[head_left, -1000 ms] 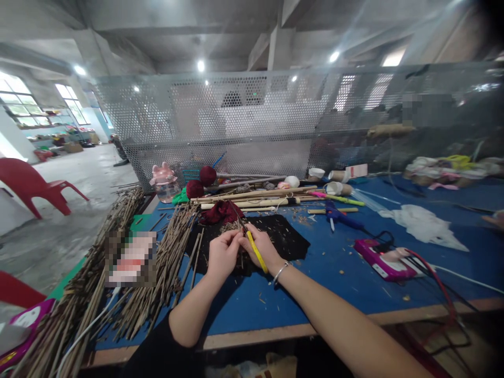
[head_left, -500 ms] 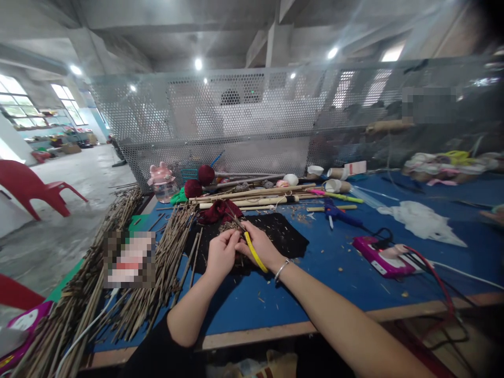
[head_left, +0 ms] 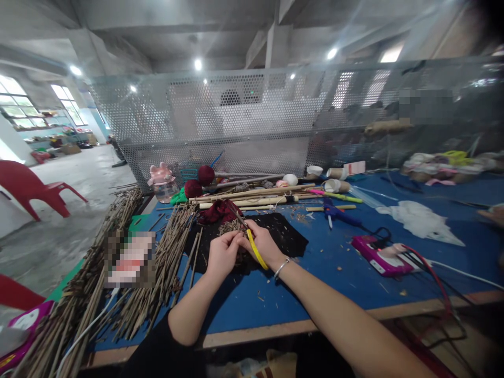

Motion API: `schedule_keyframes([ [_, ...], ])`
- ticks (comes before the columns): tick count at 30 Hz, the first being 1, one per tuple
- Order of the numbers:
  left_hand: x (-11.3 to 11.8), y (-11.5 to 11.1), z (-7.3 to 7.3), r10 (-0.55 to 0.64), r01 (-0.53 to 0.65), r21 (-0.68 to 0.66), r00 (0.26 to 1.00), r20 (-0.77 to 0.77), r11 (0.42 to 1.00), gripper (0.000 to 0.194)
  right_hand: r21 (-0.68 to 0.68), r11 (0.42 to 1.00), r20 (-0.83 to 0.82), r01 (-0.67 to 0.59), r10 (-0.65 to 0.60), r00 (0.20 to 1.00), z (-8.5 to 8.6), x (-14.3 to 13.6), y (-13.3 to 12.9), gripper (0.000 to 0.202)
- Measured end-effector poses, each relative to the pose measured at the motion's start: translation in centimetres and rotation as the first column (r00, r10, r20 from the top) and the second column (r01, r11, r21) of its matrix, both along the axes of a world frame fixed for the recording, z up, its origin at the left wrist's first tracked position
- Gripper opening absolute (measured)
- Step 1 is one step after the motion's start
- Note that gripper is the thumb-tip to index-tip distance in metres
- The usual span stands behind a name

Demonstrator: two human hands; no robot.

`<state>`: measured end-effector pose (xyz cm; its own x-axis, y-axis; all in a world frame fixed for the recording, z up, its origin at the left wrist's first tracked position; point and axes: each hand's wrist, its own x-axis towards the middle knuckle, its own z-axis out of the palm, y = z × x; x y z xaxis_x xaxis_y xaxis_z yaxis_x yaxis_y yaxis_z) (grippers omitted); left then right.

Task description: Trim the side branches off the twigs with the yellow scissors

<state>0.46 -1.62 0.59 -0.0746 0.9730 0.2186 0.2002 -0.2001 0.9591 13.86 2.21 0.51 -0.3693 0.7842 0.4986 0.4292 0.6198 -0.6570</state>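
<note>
My right hand (head_left: 262, 244) is closed around yellow-handled scissors (head_left: 255, 251), whose dark blades point up and left. Close against it, my left hand (head_left: 225, 254) has thumb and fingers pinched together; whatever is between them is too small and hidden to make out. Beneath both hands lies a black cloth (head_left: 289, 236) strewn with plant bits. A small heap of short brown cuttings (head_left: 230, 227) sits just past my fingertips, beside a dark red bundle of yarn or cloth (head_left: 214, 211). Left of the cloth, many thin dry sticks (head_left: 167, 257) lie in a loose pile.
A blue glue gun (head_left: 340, 214) and a purple power strip (head_left: 388, 257) with cords lie to the right, near a crumpled plastic bag (head_left: 421, 220). Bamboo sticks (head_left: 252, 201) and dark red yarn balls (head_left: 206, 174) line the back, before a perforated metal screen (head_left: 252, 121).
My hands stay together over the cloth. The scissors and my right hand have shifted slightly, and more of the cuttings heap shows past my fingers.
</note>
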Motion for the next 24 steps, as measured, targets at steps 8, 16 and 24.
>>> schedule_keyframes([
  [8, 0.09, 0.00, 0.05, -0.005, 0.006, -0.013, 0.998, 0.067, 1.000, 0.034, -0.052, 0.999, -0.003, 0.000, 0.000, 1.000, -0.14, -0.13, -0.11, 0.034],
  [16, -0.08, 0.21, 0.05, 0.056, -0.055, -0.014, 0.996, 0.064, 0.998, 0.035, 0.074, 0.996, 0.141, 0.057, -0.067, 0.988, -0.11, 0.02, 0.11, 0.051],
  [24, -0.16, 0.23, 0.16, 0.040, -0.040, 0.028, 0.999, 0.021, 0.999, 0.032, 0.114, 0.993, 0.108, -0.025, 0.012, 0.994, -0.36, 0.07, 0.41, 0.064],
])
